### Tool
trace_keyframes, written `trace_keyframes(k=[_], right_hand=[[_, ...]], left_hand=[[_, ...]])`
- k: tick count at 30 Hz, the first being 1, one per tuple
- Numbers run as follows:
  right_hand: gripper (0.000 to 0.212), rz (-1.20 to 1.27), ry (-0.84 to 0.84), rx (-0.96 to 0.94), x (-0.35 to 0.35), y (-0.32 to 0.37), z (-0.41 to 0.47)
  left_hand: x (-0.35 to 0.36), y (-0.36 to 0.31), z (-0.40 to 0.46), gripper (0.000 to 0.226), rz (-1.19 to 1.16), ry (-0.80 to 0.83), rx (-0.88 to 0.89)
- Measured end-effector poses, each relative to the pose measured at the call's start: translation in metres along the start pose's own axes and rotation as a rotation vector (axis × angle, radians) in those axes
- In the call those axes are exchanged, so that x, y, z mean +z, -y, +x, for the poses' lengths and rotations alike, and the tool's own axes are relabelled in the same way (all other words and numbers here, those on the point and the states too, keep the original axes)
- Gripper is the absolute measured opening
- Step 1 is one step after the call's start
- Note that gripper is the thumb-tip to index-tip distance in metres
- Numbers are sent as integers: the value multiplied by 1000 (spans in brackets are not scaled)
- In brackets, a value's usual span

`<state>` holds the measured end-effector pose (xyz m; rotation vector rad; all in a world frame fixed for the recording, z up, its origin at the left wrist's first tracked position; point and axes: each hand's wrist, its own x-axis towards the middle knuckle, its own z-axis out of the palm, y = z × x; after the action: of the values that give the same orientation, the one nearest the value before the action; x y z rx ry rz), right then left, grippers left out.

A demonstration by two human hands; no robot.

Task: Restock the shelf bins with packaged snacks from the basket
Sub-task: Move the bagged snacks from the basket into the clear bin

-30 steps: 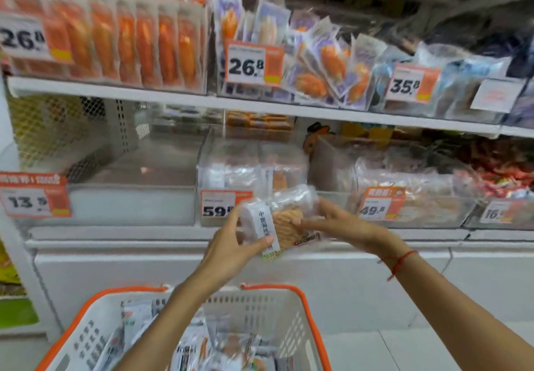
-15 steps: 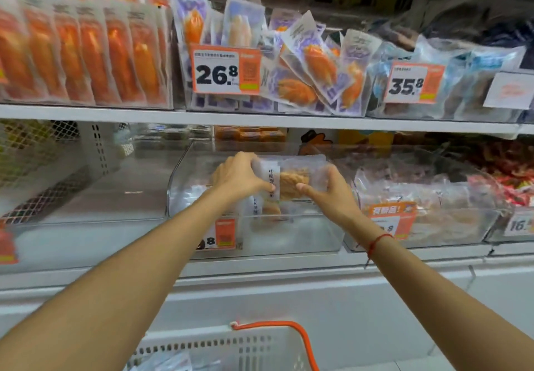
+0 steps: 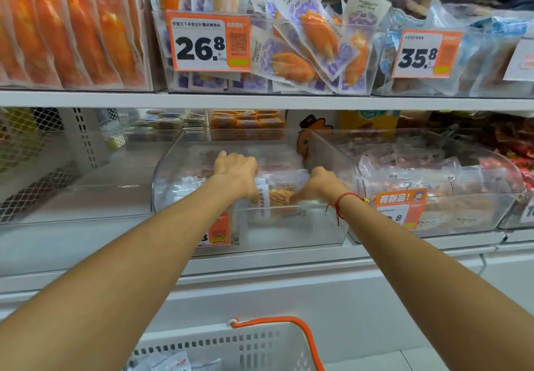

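Snack pkt [image 3: 277, 194]: inside clear mid bin [image 3: 318, 226], lower shelf, between both hands. L hand [image 3: 235, 171] & R hand [image 3: 320, 184] each grip one end, fingers curled. Basket [image 3: 260, 341]: below, more pkts inside.

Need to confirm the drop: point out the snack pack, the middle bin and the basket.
Snack pack [image 3: 274, 195]: head view, its label side between the hands.
Middle bin [image 3: 289, 233]: head view, clear front wall.
Basket [image 3: 310, 341]: head view, orange rim.

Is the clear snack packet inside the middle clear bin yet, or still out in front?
Inside. The clear snack packet sits behind the clear plastic bin's front wall, left hand and right hand gripping it.
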<state>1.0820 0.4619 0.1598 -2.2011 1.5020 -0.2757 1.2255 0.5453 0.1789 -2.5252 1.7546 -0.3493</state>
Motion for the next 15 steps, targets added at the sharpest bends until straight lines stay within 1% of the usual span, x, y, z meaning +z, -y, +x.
trace_keyframes(k=[2, 3, 4, 5, 6, 8, 9, 11, 13, 15], right_hand=[[61, 0, -18, 4, 7, 3, 1], [51, 6, -36, 3, 10, 3, 3], [47, 26, -34, 16, 12, 3, 6], [50, 61, -24, 26, 13, 3, 8], [60, 75, -19, 36, 12, 5, 6], [74, 40, -52, 10, 9, 7, 1], [74, 0, -85, -28, 9, 7, 2], [68, -74, -115, -88, 12, 7, 2], [60, -119, -138, -106, 17, 9, 4], [58, -121, -157, -104, 20, 12, 4]], left_hand=[[0, 0, 1, 41, -20, -4, 11], [1, -1, 2, 49, -25, -3, 15], [2, -1, 2, 59, -26, 2, 19], [3, -1, 2, 66, -26, 2, 21], [4, -1, 2, 68, -30, -3, 21], [4, -1, 1, 68, -44, -9, 8], [3, -2, 1, 67, -48, -14, 1], [4, -4, 1, 62, -35, -35, -15], [6, -6, 2, 56, -16, -51, -38], [7, -8, 3, 51, -9, -49, -62]])
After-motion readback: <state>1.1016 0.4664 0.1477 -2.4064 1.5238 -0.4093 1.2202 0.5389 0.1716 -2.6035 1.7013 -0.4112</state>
